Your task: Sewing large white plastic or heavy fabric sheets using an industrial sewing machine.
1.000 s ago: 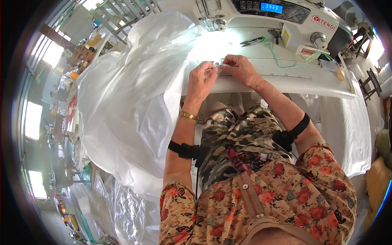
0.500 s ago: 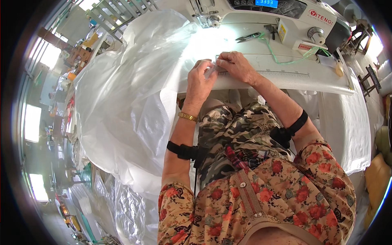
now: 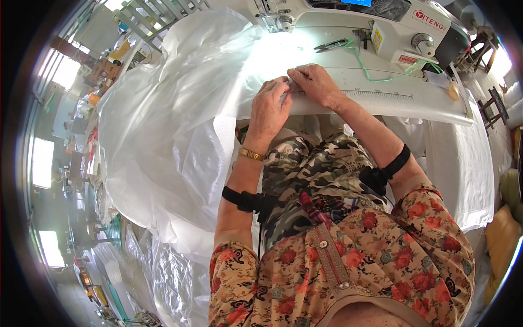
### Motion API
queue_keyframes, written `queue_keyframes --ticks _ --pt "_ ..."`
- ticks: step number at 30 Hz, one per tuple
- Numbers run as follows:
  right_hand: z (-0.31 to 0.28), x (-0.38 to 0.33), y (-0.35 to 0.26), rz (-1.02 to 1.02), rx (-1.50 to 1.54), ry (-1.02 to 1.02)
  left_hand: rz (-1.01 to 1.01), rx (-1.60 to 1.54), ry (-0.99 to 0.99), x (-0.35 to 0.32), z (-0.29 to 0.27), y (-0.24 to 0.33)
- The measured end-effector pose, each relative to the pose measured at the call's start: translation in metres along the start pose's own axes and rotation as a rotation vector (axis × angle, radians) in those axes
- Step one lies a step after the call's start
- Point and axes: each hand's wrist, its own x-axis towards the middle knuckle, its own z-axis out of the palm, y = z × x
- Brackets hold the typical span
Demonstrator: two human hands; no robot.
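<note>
While left hand (image 3: 268,109) pinches film (image 3: 163,125) before machine (image 3: 393,28), right hand (image 3: 316,86) curls narrow, grip hidden. Slack film left of machine could slide, skewing the pinch.

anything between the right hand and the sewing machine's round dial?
Yes. In the head view, from the right hand toward the dial: white work surface, a looping green string, then the machine's white body.

A sewing machine (image 3: 402,34) and white sheeting (image 3: 163,125) mark this workshop.
</note>
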Motion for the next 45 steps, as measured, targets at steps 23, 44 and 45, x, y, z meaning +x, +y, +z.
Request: queue_keyframes --ticks 23,44,45 --pt "0.011 -0.018 -0.008 -0.139 -0.539 0.079 0.009 -0.084 -0.068 -0.005 -0.001 -0.013" --pt "0.002 -0.033 0.007 -0.468 -0.352 0.030 -0.018 -0.221 0.002 -0.011 0.001 -0.023" --pt "0.001 -0.035 0.009 -0.481 -0.311 0.020 -0.026 -0.231 0.028 -0.010 0.003 -0.020"
